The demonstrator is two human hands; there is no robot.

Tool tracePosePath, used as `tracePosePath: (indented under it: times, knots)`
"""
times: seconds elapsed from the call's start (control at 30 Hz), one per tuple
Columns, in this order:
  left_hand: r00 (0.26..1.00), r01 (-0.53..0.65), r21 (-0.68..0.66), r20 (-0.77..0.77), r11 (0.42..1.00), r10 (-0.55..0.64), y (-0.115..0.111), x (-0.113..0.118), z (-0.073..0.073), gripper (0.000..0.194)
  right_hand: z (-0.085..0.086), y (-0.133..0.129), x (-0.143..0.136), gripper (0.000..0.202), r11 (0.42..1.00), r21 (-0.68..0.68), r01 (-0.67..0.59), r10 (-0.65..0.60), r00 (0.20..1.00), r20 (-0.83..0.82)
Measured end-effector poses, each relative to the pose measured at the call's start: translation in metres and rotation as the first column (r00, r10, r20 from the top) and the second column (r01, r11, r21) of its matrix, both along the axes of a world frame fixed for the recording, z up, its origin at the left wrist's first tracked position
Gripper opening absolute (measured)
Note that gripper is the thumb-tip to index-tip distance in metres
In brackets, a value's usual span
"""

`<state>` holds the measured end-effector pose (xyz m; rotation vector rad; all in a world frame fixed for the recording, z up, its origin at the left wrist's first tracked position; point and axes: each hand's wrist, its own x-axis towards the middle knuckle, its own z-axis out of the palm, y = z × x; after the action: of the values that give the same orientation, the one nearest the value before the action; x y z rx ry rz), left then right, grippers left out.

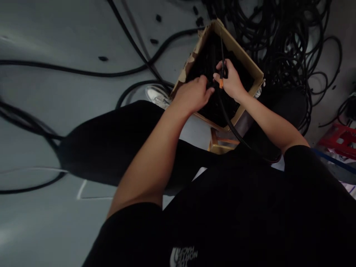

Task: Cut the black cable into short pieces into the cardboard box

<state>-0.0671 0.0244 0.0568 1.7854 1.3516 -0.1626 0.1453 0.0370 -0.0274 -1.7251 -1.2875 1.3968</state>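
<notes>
My right hand [231, 81] is closed around a black cable [230, 124] over the cardboard box [241, 50]. An orange band [221, 83] shows on the cable just below my fingers, and a thinner dark length rises above them. Beside it, my left hand [193, 92] reaches over the box's left rim. Its fingers curl down toward the dark contents, thumb near the forefinger; what they grip, if anything, is lost in shadow. The box stands open and tilted in view, between my legs, full of black items too dark to make out.
A large tangle of black cables [289, 40] lies behind and right of the box. More thick cable [111, 74] crosses the grey floor at left, with several small black pieces [103, 58]. A wooden stool [219, 148] and a red plastic item [340, 139] are nearby.
</notes>
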Motion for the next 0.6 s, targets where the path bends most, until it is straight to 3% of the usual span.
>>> tracePosePath:
  times: [0.07, 0.13, 0.23, 0.33, 0.37, 0.47, 0.6]
  knots:
    - [0.981, 0.173, -0.046, -0.086, 0.984, -0.176, -0.007, -0.002, 0.01, 0.048, -0.006, 0.011, 0.0, 0.063, 0.995, -0.037, 0.089, -0.091, 0.994, -0.055]
    - [0.926, 0.312, -0.158, -0.171, 0.937, -0.337, -0.021, -0.006, 0.028, 0.051, 0.0, 0.021, -0.005, 0.07, 0.983, -0.055, 0.177, -0.183, 0.975, -0.126]
    - [0.862, 0.382, -0.3, -0.225, 0.874, -0.454, -0.062, -0.017, 0.058, 0.053, 0.028, 0.024, -0.019, 0.077, 0.962, -0.054, 0.266, -0.271, 0.928, -0.255]
    - [0.861, 0.381, -0.342, -0.207, 0.859, -0.464, -0.126, -0.031, 0.075, 0.056, 0.065, 0.007, -0.031, 0.079, 0.953, -0.06, 0.298, -0.3, 0.885, -0.357]
    - [0.858, 0.381, -0.336, -0.218, 0.861, -0.465, -0.149, -0.034, 0.077, 0.055, 0.075, -0.002, -0.032, 0.079, 0.953, -0.065, 0.297, -0.299, 0.875, -0.38]
    - [0.881, 0.381, -0.143, -0.245, 0.914, -0.405, -0.213, -0.038, 0.071, 0.043, 0.093, -0.035, -0.029, 0.079, 0.964, -0.06, 0.26, -0.26, 0.867, -0.424]
    - [0.923, 0.295, -0.019, -0.254, 0.955, -0.29, -0.262, -0.037, 0.054, 0.054, 0.092, -0.08, -0.011, 0.076, 0.969, -0.018, 0.247, -0.224, 0.845, -0.486]
